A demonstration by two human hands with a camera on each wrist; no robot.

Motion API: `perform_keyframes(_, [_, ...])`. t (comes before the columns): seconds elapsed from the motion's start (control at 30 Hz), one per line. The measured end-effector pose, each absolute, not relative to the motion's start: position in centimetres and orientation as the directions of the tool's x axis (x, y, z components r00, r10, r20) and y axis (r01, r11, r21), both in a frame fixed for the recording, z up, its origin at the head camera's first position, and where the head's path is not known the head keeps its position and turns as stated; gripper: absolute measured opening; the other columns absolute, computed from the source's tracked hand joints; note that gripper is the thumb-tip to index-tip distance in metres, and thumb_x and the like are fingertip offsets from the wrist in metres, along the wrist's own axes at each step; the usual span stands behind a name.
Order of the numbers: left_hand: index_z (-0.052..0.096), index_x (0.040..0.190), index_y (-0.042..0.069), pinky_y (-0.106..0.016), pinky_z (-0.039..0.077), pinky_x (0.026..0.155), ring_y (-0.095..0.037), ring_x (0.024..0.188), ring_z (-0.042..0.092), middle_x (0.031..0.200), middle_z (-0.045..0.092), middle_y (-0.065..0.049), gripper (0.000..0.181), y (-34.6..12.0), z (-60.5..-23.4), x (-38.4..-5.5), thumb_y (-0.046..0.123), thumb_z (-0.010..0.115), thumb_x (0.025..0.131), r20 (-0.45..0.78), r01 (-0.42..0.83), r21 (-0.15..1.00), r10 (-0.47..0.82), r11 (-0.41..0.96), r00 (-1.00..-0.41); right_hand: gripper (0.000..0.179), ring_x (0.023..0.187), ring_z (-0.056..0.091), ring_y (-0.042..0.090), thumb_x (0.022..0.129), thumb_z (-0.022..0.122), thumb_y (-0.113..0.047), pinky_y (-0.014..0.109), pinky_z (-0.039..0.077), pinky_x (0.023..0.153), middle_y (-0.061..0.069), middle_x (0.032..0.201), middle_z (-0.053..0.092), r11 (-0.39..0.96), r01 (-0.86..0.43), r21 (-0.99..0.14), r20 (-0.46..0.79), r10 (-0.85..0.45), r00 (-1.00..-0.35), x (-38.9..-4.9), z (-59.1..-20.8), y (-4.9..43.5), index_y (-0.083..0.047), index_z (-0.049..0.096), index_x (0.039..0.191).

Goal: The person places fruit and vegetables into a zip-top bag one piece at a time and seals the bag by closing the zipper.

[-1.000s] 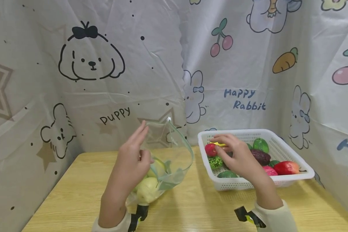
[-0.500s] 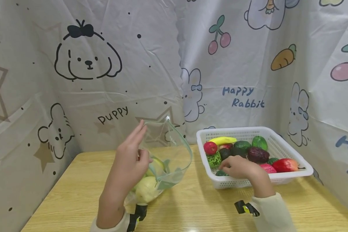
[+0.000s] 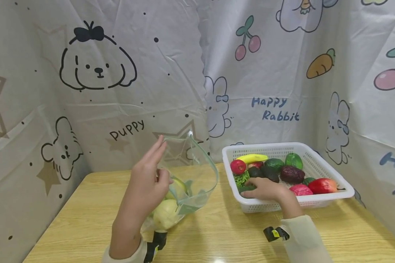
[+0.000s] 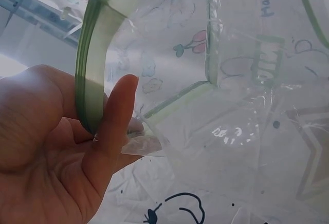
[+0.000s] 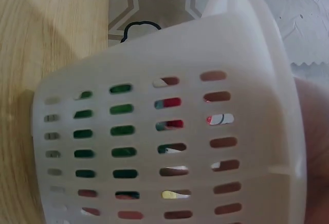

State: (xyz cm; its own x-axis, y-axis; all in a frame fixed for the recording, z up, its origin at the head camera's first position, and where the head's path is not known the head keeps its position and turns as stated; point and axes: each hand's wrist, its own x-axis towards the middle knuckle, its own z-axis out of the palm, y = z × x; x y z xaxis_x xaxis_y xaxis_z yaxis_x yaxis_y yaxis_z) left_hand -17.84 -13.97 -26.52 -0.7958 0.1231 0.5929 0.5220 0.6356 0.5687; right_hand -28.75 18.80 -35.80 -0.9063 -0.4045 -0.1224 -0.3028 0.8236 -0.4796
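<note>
On table (image 3: 217, 233): left hand (image 3: 148, 182) pinches clear zip bag (image 3: 191, 175) rim, held upright. Right hand (image 3: 264, 189) curls on dark green fruit (image 3: 247, 189) in white basket (image 3: 319, 202). Backdrop reads "Puppy", "Happy Rabbit".

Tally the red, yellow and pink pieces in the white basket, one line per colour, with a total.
Red pieces: 3, one half hidden behind others
Yellow banana: 1
Pink piece: 1
Total: 5
</note>
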Motion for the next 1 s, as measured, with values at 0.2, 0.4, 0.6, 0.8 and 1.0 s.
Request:
perform_keyframes(0.2, [0.038,0.153,-0.006,-0.020,0.038,0.042,-0.005,0.066,0.068,0.166,0.026,-0.010,0.067,-13.9,-26.5,-17.7,-0.014,0.045,0.087,0.586,0.518,0.576,0.122,0.632,-0.801,0.053,0.103,0.063,0.031,0.081,0.083,-0.030,0.056,0.053,0.092,0.018,0.114,0.068,0.829,-0.307,-0.467,-0.057,-0.375,-0.925,-29.3,-36.4,19.0,0.004,0.068,0.119])
perform_keyframes(0.4, [0.038,0.153,-0.006,-0.020,0.038,0.041,-0.009,0.065,0.068,0.166,0.026,-0.011,0.067,-13.9,-26.6,-17.8,-0.015,0.045,0.086,0.589,0.522,0.574,0.124,0.630,-0.798,0.056,0.087,0.063,0.025,0.079,0.086,-0.034,0.047,0.055,0.078,0.014,0.111,0.067,0.819,-0.259,-0.511,-0.010,-0.307,-0.952,-28.8,-35.6,19.0,-0.004,0.064,0.120])
perform_keyframes(0.6, [0.038,0.152,-0.007,-0.019,0.037,0.040,-0.007,0.065,0.068,0.165,0.027,-0.012,0.067,-14.0,-26.6,-17.9,-0.015,0.045,0.086,0.604,0.534,0.557,0.131,0.636,-0.786,0.065,0.093,0.067,0.028,0.086,0.078,-0.045,0.048,0.057,0.081,0.020,0.124,0.065,0.801,-0.254,-0.542,0.126,-0.221,-0.967,-27.8,-33.7,18.9,-0.003,0.059,0.132])
perform_keyframes(0.8, [0.038,0.152,-0.007,-0.020,0.036,0.041,-0.008,0.065,0.068,0.165,0.027,-0.012,0.066,-14.0,-26.5,-18.0,-0.014,0.045,0.086,0.610,0.541,0.549,0.137,0.637,-0.781,0.067,0.097,0.064,0.029,0.086,0.079,-0.045,0.043,0.056,0.079,0.017,0.120,0.064,0.729,-0.362,-0.581,0.325,-0.200,-0.924,-26.4,-31.5,17.5,-0.004,0.056,0.134])
perform_keyframes(1.0, [0.039,0.152,-0.007,-0.019,0.037,0.042,-0.004,0.064,0.067,0.165,0.027,-0.013,0.067,-13.8,-26.5,-18.0,-0.015,0.045,0.086,0.611,0.543,0.548,0.140,0.636,-0.779,0.064,0.087,0.068,0.019,0.084,0.084,-0.032,0.030,0.058,0.070,0.007,0.125,0.062,0.516,-0.518,-0.683,0.505,-0.179,-0.844,-24.6,-30.2,15.1,-0.017,0.054,0.139])
